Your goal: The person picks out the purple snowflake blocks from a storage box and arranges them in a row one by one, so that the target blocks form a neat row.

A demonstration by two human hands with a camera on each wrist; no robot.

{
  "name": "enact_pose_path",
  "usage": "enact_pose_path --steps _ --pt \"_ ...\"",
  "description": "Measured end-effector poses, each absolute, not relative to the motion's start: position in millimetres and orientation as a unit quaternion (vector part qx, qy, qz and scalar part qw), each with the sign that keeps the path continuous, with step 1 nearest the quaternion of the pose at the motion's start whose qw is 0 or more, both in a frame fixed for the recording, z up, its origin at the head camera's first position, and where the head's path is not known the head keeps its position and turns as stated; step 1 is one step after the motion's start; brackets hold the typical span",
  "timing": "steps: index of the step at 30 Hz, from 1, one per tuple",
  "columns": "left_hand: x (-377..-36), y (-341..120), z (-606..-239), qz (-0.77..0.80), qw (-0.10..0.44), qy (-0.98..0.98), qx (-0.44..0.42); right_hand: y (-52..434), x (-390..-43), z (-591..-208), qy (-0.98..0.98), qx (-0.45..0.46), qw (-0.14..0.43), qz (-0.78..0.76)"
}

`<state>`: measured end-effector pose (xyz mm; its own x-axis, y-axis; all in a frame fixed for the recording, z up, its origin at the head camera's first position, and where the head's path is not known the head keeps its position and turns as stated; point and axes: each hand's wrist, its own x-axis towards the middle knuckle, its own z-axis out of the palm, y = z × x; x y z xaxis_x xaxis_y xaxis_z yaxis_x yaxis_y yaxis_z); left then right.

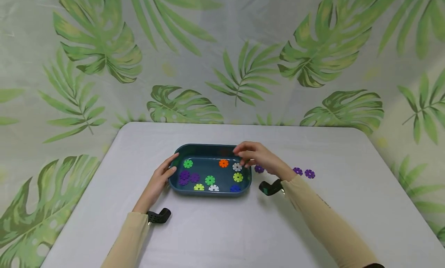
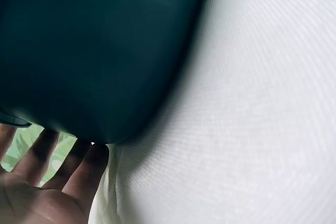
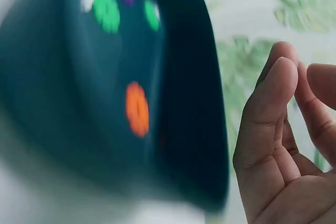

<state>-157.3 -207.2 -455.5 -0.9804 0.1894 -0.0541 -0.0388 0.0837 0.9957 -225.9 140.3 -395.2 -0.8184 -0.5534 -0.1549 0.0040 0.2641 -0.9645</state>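
The right hand (image 1: pixel 260 156) hung over the right end of the tray (image 1: pixel 208 193), its thumb and fingertips apart, with nothing visible between them in the right wrist view; the left hand (image 1: pixel 158 180) rested at the opposite end, its fingers extended against the tray's wall and rim, the thumb separate from them. The white-covered table (image 1: pixel 194 229) supported the whole arrangement; the tray stood on it between the two hands, toward the far edge, its open side facing up; its long axis ran left to right, roughly parallel to that edge, with one rounded end toward each hand. Notched discs (image 1: pixel 209 180) in green, purple, yellow, white, orange and blue lay inside, several purple ones bunched near the left end; three purple discs (image 1: pixel 297 170) lay outside on the table, to the right of the tray, one just beside its wall and two farther off, near each other. Being round, the discs showed no long axis; judged from this distribution, the work was well advanced, most discs being inside and three left outside.
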Motion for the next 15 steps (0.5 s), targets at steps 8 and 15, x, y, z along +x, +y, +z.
enact_pose_path --steps 8,15 --pt "-164 -212 -473 0.672 0.079 0.734 0.048 51 -218 -407 0.711 -0.228 0.327 -0.579" --pt "-160 -208 -457 0.678 0.089 0.728 0.05 15 -212 -423 0.709 -0.184 0.381 -0.564"
